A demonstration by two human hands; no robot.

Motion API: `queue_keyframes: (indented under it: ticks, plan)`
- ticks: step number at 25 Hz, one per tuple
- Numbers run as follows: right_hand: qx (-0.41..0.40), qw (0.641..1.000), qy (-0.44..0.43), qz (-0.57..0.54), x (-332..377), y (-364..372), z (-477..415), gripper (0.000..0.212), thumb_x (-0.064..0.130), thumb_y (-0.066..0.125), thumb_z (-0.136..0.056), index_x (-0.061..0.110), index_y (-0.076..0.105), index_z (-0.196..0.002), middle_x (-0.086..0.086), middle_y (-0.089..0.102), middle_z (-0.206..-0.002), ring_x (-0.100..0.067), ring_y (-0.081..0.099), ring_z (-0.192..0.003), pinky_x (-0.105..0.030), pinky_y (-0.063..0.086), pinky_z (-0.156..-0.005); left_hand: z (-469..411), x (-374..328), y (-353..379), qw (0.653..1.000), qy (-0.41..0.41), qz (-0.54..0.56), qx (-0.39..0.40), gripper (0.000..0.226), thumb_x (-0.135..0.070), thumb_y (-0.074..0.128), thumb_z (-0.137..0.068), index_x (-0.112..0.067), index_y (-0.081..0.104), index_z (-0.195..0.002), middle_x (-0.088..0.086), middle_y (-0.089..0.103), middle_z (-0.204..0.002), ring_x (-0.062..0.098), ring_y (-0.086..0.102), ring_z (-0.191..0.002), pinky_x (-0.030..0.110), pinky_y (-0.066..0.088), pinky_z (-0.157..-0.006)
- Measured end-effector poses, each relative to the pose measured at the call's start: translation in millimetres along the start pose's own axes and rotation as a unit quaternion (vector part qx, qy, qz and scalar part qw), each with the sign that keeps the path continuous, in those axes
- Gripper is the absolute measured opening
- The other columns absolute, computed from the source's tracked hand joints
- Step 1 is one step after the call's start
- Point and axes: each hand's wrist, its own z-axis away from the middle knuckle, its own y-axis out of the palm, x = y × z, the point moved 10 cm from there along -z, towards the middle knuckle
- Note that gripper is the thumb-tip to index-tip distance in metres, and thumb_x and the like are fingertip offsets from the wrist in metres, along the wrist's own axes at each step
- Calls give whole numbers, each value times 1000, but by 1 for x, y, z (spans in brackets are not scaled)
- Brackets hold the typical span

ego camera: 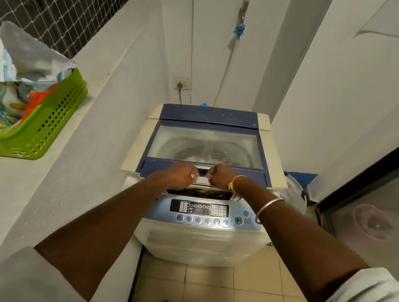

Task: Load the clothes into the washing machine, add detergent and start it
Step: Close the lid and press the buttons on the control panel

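Two hands, left hand and right hand, each in a closed grip on the front edge of the one lid, raised slightly above the washing machine (dark clothes show in the gap). One green basket holding detergent bags sits on the white ledge. Tiled floor, white walls.

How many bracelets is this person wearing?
2, both on the right arm: a yellow thread at the wrist, a metal bangle further up the forearm. The sleeves may hide others.
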Motion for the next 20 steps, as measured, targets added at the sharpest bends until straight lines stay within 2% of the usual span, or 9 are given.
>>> queue_keyframes:
  ticks: [2, 4, 5, 7, 12, 15, 20]
  plan:
    - [-3, 1000, 10, 12, -6, 13, -2, 21, 9, 50, -96, 10, 67, -83, -8, 61, -87, -26, 59, -85, -31, 47, -78, -4, 5, 13, 1000, -7, -4, 5, 20, -13, 51, -100, -10, 70, -104, 12, 70, -109, 20, 57, -90, 29, 41, -78]
    - [-13, 1000, 22, 5, -12, 21, -4, 24, 8, 50, -95, 7, 70, -108, -9, 64, -97, -25, 59, -92, -26, 40, -78, -7, 8, 22, 1000, -8, -15, 9, 23, -12, 50, -100, -11, 70, -113, 11, 69, -115, 23, 59, -96, 29, 41, -81]
    - [-18, 999, 27, 1, -15, 24, -6, 27, 7, 50, -94, 7, 70, -112, -10, 67, -104, -27, 61, -99, -26, 40, -80, -9, 11, 26, 1000, -9, -22, 11, 25, -11, 50, -100, -12, 69, -117, 11, 68, -120, 25, 61, -103, 30, 42, -83]
    - [-19, 999, 30, 0, -17, 32, -8, 29, 5, 51, -92, 7, 70, -113, -12, 69, -113, -29, 62, -106, -28, 44, -84, -11, 15, 33, 999, -14, -35, 11, 28, -10, 47, -101, -12, 66, -122, 12, 66, -126, 28, 60, -113, 31, 42, -87]
    - [-24, 999, 44, 8, -27, 47, -17, 29, 1, 51, -89, 8, 70, -111, -13, 70, -112, -29, 64, -103, -31, 49, -87, -16, 18, 49, 998, -3, -54, 12, 30, -8, 46, -103, -11, 61, -128, 14, 62, -132, 30, 58, -120, 36, 43, -98]
    - [-19, 998, 52, 15, -32, 57, -22, 31, 0, 56, -86, 10, 70, -110, -12, 70, -111, -28, 65, -101, -31, 51, -84, -19, 21, 56, 998, 8, -59, 15, 32, -7, 46, -102, -11, 60, -130, 13, 63, -132, 30, 58, -120, 41, 45, -102]
    - [-35, 997, 61, 19, -36, 60, -26, 34, -3, 60, -82, 12, 69, -111, -10, 70, -109, -28, 65, -98, -26, 44, -75, -24, 26, 60, 999, 27, -35, -3, 33, -5, 50, -99, -13, 63, -128, 14, 68, -122, 31, 63, -110, 43, 50, -96]
